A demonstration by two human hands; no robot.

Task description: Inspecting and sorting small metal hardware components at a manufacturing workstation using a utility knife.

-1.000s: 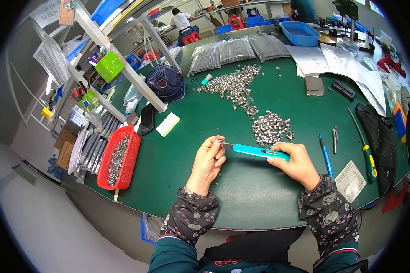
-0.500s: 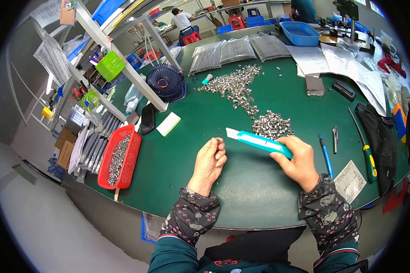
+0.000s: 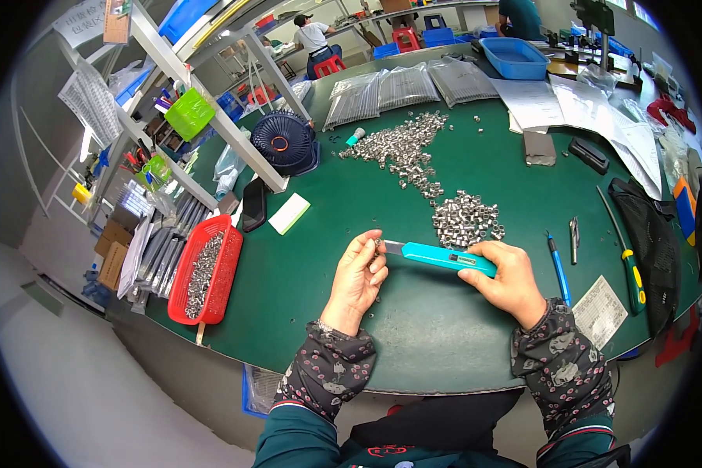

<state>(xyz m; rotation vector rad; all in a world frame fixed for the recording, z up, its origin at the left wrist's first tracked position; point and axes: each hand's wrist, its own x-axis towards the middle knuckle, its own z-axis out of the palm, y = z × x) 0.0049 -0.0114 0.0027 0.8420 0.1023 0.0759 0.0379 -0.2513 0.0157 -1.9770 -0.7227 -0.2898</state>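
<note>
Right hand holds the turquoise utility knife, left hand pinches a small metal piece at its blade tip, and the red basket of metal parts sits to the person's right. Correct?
Not quite. The head view shows the red basket on the person's left, not right. The right hand does hold the turquoise utility knife, and the left hand pinches a small metal piece at its blade tip.

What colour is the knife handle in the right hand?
Turquoise; the utility knife shows best in the head view.

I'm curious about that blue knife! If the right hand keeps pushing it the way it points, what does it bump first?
Most likely the left hand: the utility knife in the right hand aims its blade at those fingers.
</note>
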